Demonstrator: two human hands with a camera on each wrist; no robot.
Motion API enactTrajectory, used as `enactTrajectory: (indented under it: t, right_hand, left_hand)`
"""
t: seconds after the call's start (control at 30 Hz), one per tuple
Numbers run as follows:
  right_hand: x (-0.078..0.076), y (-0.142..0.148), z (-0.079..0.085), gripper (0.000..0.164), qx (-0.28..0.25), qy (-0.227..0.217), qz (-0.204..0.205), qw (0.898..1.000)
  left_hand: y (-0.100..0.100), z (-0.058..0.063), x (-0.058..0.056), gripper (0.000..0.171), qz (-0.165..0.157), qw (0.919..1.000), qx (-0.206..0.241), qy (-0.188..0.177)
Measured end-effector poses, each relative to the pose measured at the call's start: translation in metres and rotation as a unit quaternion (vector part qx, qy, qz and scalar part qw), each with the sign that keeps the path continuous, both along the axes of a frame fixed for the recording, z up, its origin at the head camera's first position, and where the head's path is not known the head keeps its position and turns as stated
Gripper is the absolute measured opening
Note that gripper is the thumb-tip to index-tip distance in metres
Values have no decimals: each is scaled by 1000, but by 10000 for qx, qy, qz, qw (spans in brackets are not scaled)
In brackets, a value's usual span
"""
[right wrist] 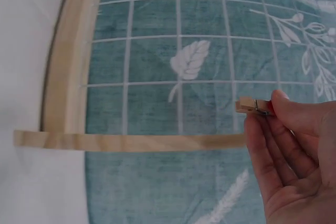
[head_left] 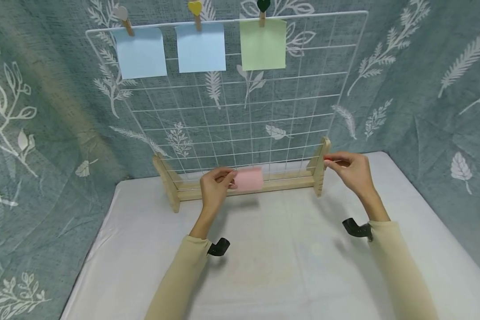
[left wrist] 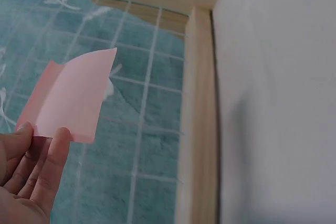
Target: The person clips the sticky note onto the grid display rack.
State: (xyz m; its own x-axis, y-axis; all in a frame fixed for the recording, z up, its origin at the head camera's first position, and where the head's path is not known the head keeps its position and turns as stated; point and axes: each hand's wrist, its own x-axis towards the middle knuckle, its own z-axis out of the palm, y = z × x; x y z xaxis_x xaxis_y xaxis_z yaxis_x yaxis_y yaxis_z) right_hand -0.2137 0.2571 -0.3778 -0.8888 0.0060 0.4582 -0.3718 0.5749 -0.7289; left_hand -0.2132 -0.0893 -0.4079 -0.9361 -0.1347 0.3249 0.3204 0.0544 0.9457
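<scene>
My left hand point(head_left: 216, 186) pinches a pink paper note point(head_left: 250, 179) by its left edge, in front of the lower part of a white wire grid point(head_left: 240, 106). The note point(left wrist: 73, 95) bends slightly in the left wrist view. Off to the right, beside the stand's right foot, my right hand point(head_left: 353, 171) holds a small wooden clothespin point(right wrist: 252, 106) between thumb and fingers. Something red shows at the clothespin's end. Along the grid's top bar hang two blue notes point(head_left: 142, 53) and one green note point(head_left: 263, 44), each under a clothespin with a heart.
A wooden stand point(head_left: 318, 173) bears the grid on a white-covered table point(head_left: 264, 266). Grey-green cloth with white leaf prints point(head_left: 432, 155) hangs behind and on both sides. Black camera mounts point(head_left: 219, 247) sit at both wrists.
</scene>
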Motion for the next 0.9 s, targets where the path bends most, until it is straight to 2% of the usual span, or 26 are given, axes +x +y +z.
enactTrajectory:
  t: [0.27, 0.47, 0.57, 0.7, 0.9]
  right_hand:
    - [-3, -5, 28, 21, -45, 88, 151, 9998]
    - [-7, -8, 46, 21, -125, 161, 170, 9996]
    - [-10, -9, 53, 20, -141, 290, 147, 9994]
    - [-14, -10, 62, 21, -336, 491, 251, 9979]
    - [-15, -12, 72, 22, -708, 715, 346, 9943]
  left_hand:
    - [25, 26, -7, 10, -189, 9992, -73, 336]
    - [47, 49, -11, 10, -640, 9956, -357, 583]
    - [57, 61, -15, 10, -704, 9921, -628, 828]
    - [67, 78, -16, 9, -639, 9849, -998, 1261]
    - [79, 103, -12, 9, -777, 9731, -1104, 1866]
